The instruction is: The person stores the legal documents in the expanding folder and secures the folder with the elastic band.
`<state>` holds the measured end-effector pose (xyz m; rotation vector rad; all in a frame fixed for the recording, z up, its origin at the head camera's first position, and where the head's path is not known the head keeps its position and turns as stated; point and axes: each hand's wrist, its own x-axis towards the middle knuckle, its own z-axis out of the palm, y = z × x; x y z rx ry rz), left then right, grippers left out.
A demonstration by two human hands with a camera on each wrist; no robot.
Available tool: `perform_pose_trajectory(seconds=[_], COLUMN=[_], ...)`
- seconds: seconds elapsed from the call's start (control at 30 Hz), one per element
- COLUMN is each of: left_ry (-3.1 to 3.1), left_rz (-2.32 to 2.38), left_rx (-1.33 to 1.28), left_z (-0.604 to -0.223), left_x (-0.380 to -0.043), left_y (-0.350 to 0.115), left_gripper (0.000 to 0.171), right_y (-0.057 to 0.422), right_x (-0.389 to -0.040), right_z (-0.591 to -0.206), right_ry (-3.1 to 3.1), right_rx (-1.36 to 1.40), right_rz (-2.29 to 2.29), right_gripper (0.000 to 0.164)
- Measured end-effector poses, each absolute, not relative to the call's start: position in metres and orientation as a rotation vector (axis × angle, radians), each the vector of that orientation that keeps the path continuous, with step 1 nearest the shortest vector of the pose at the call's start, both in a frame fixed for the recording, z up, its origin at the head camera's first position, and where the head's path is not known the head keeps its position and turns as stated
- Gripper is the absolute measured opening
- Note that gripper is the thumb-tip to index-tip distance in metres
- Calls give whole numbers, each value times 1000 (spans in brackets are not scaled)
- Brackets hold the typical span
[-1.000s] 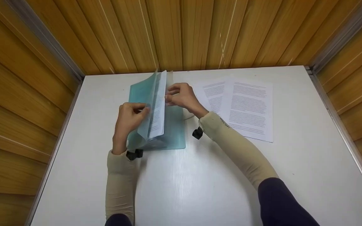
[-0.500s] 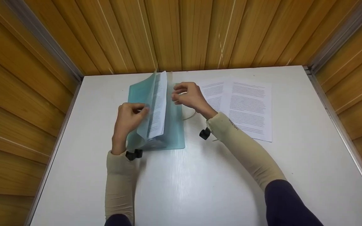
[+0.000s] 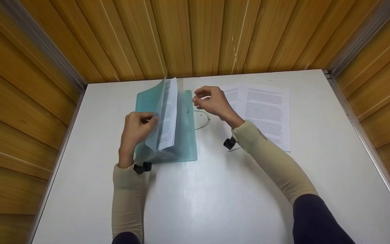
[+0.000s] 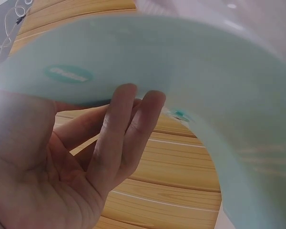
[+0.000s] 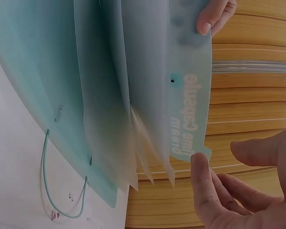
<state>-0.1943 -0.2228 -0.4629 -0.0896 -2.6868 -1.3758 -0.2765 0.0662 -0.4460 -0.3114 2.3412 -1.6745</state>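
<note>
A translucent teal folder [image 3: 190, 145] lies partly opened at the left of the table, its front cover raised. My left hand [image 3: 138, 128] pinches that cover by its free edge; in the left wrist view the fingers [image 4: 115, 129] lie against the plastic. Printed paper [image 3: 168, 117] stands tilted inside, behind the cover. To the right of the folder, my right hand [image 3: 212, 101] hovers with loosely bent fingers and holds nothing. The right wrist view shows its thumb and fingers apart, near the cover's lettered corner [image 5: 188, 119], with several translucent leaves [image 5: 145, 86] fanned beside it.
An elastic cord [image 3: 209, 118] loops out from the folder's right edge onto the white table [image 3: 188, 203]. Printed sheets [image 3: 266, 112] lie further right, partly behind my right hand. A thin dark thing [image 3: 233, 149] shows under the right wrist. Wood-patterned walls [image 3: 208, 37] surround the table.
My right hand has drawn away from the paper's edge to the right, uncovering the cord. My left hand still holds the cover raised. The view has shifted slightly.
</note>
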Motion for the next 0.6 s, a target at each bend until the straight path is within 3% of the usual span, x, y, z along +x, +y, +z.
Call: perform_pose_trajectory(seconds=[0.6], left_ry=[-2672], left_rz=[-1384], left_rx=[-96], left_z=[-463], left_x=[-194], left_y=[-224], left_gripper=[28], right_y=[126], right_x=[-275], right_z=[-436], right_ry=[2611], right_rx=[-353], right_rz=[-1471], right_gripper=[38])
